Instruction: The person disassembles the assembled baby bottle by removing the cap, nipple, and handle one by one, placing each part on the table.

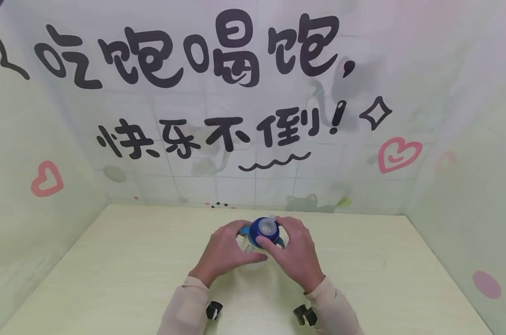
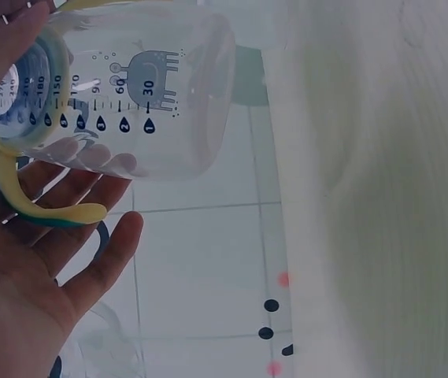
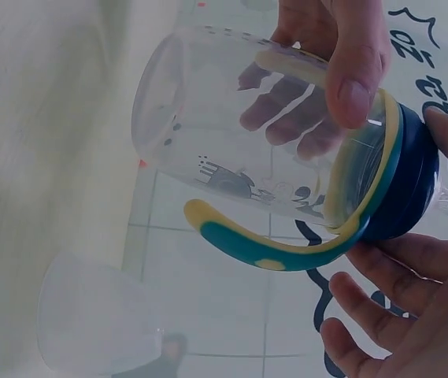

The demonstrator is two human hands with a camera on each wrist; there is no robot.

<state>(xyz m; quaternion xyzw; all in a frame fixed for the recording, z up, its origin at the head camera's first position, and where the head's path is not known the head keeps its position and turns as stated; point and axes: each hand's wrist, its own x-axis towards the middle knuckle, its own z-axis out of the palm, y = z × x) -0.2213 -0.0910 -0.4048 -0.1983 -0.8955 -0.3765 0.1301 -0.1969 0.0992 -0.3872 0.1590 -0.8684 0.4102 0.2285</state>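
Note:
A clear baby bottle (image 2: 184, 102) with printed volume marks and a grey animal is held up in front of me, above the table. My left hand (image 1: 223, 249) grips its clear body, fingers behind and thumb across the front. With thumb and fingers, my right hand (image 1: 296, 249) pinches the dark blue collar (image 3: 416, 177) at the top. A clear teat (image 1: 268, 226) sticks up from that collar. Two curved handles flank the bottle; one, teal and yellow (image 3: 263, 248), shows fully in the right wrist view. The bottle looks to have no liquid in it.
A translucent cup-shaped piece (image 3: 101, 315) appears in the right wrist view, beside the bottle. The pale table (image 1: 123, 260) is bounded by a printed back wall (image 1: 278, 186) and side walls. Black clips (image 1: 305, 315) sit at both sleeves.

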